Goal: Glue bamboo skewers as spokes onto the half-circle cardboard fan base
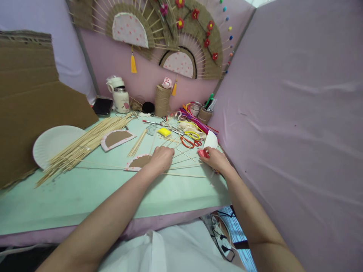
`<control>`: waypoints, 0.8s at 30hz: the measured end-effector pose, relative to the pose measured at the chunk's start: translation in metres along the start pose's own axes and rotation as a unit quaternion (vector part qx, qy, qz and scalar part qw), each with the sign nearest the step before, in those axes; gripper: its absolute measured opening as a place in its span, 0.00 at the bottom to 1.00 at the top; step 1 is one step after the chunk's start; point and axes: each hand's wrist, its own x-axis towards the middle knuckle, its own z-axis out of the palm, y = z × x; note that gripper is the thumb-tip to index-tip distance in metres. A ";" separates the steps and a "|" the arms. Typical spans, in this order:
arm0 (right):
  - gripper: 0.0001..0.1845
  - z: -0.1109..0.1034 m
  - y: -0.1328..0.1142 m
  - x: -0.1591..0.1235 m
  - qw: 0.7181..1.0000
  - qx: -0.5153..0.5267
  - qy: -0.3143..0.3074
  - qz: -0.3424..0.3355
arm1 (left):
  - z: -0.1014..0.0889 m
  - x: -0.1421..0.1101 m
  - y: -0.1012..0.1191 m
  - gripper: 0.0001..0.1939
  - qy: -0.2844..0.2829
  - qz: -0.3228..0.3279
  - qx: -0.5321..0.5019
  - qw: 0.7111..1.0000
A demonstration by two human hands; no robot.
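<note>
My left hand [161,158] rests over the right end of a half-round cardboard piece [138,162] with a white, pink-dotted rim. Thin bamboo sticks [184,175] spread out rightward from under that hand; its fingertips are bent down and mostly hidden. At the right side of the table, my right hand [217,159] is closed on a small red packet [202,153]. Just behind it stands a white curved piece [210,140]. A second half-round cardboard piece [117,138] lies farther left, beside a few short sticks [137,143].
A long bundle of bamboo sticks [93,139] overlaps a white paper plate [42,145] beside a big cardboard sheet [28,94]. Scissors [193,135], a yellow packet [164,132], a twine roll [162,100] and a cream bottle [121,100] stand or lie toward the back.
</note>
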 end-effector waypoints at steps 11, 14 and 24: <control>0.23 0.008 -0.004 0.010 0.995 0.092 0.026 0.010 | -0.001 0.000 0.001 0.19 -0.001 -0.003 -0.007 1.000; 0.22 0.009 -0.003 0.011 0.993 0.112 0.020 0.005 | 0.000 0.000 0.000 0.18 -0.001 -0.004 -0.009 1.000; 0.21 0.012 0.000 0.011 0.991 0.130 0.020 -0.005 | -0.003 0.000 0.002 0.18 -0.018 -0.009 -0.010 1.000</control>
